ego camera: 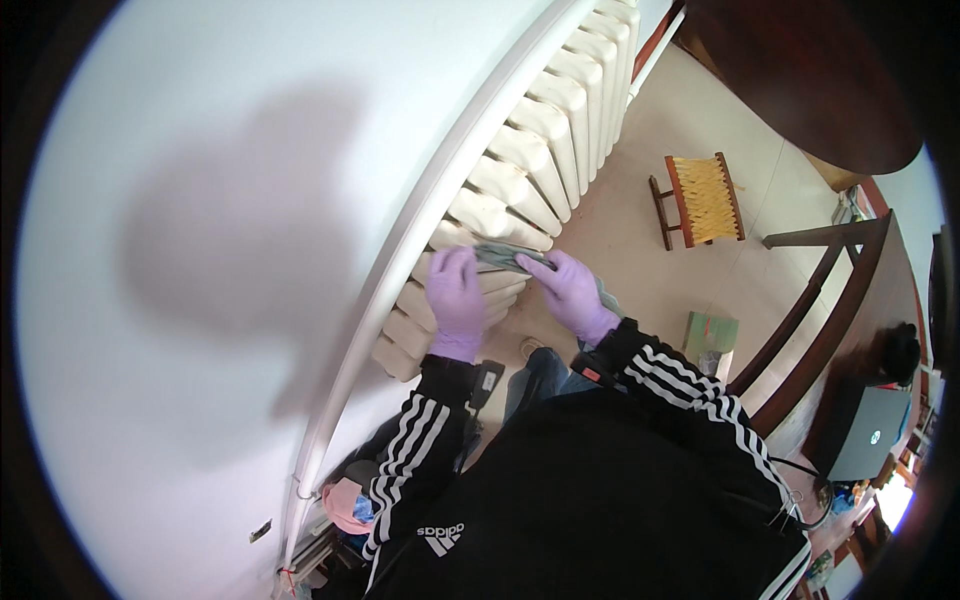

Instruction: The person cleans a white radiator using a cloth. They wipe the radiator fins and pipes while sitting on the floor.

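Note:
Both of my hands wear thin purple gloves and are in front of a cream sectional radiator [517, 161]. A grey-green cloth [499, 255] is stretched in a narrow, folded strip between them. My left hand [456, 300] has curled fingers at the cloth's left end, slightly blurred, over the radiator's top. My right hand [574, 295] pinches the other end, thumb on top. More of the cloth hangs behind the right hand and is partly hidden by it. Under the hands, several radiator sections are covered from view.
A white pipe [420, 202] runs along the wall above the radiator. On the tiled floor stand a low woven stool [705, 200] and a green box [710, 335]. A dark wooden table [847, 300] at right carries a laptop [870, 433]. A pink item [346, 506] lies at lower left.

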`<state>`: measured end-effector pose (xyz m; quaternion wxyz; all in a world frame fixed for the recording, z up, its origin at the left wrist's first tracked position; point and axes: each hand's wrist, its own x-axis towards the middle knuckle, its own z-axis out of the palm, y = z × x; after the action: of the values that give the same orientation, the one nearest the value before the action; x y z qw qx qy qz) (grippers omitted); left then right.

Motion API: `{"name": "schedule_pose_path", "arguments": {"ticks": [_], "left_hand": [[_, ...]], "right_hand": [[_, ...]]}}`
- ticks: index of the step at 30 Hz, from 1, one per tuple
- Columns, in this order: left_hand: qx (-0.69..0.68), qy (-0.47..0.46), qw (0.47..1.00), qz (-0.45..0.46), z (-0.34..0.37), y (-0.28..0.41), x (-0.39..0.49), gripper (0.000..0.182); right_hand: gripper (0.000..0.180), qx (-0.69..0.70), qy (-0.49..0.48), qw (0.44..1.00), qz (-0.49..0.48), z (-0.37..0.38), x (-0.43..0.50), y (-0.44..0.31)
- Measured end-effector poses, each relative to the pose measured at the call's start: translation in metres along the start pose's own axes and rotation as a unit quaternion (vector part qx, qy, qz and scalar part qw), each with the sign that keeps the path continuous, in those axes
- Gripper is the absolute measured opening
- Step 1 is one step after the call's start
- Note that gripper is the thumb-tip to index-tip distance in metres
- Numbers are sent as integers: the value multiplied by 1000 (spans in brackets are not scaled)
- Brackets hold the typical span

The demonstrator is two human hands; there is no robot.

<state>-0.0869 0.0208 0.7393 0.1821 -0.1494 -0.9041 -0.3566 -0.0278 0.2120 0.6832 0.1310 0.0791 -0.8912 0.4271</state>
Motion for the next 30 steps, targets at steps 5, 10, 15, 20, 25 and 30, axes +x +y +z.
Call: {"name": "schedule_pose_path", "arguments": {"ticks": [5,10,15,20,25,30], "left_hand": [[108,-2,992,62,1,-18,22,19],[167,-40,984,42,10,-40,33,21],[37,-25,998,-44,25,-29,39,16],[0,-91,992,-84,20,-18,39,17],[-21,-85,987,-131,19,-35,37,18],[-90,45,974,-203,35,-42,37,14]], "right_hand": [[55,-33,44,998,-43,28,44,-23],[60,-79,-43,994,-58,47,33,0],[55,-19,2,999,-36,67,18,30],[49,18,58,997,-46,81,19,46],[46,12,31,999,42,65,15,17],[52,34,15,999,18,58,15,9]]}}
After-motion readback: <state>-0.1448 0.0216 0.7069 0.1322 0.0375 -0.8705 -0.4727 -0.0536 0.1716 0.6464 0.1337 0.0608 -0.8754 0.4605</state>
